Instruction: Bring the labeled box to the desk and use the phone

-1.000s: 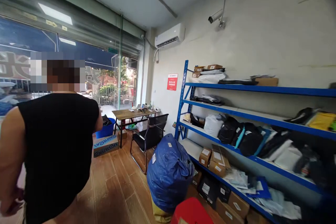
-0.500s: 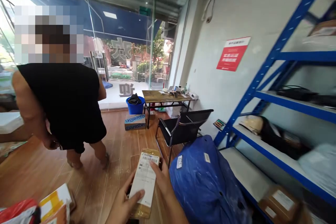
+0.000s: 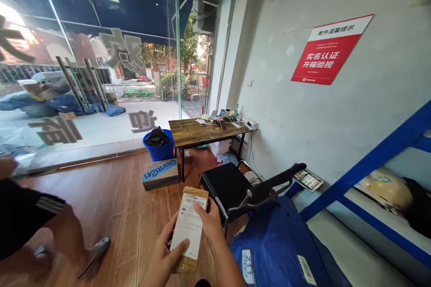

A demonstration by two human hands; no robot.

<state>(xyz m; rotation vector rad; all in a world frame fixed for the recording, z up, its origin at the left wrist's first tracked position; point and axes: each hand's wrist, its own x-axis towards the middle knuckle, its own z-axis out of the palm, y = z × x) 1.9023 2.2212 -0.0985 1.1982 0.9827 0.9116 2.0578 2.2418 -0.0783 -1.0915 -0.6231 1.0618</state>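
Between my two hands is a small cardboard box [image 3: 187, 265], taped in brown, with a white shipping label [image 3: 189, 228] on its upper face. My left hand [image 3: 168, 244] grips its lower left side, the thumb lying across the label. On the upper right side my right hand [image 3: 209, 219] is closed round the box, thumb on the label near the barcode. The fingers beneath the box are hidden. Just beyond the hands stands a black chair [image 3: 224, 184], and a large blue bag [image 3: 269, 242] marked Z11 is to their right.
Ahead is a wooden table [image 3: 191, 132] with cables and small items. A blue bin [image 3: 164, 148] and a printed carton [image 3: 161, 175] stand left of it. Blue shelving [image 3: 367, 161] rises at right. Another person's leg [image 3: 63, 242] shows at left, before the glass front.
My view has moved forward, nearer the table and chair. The other person has slid to the left edge of view. Both hands keep the same hold on the box.
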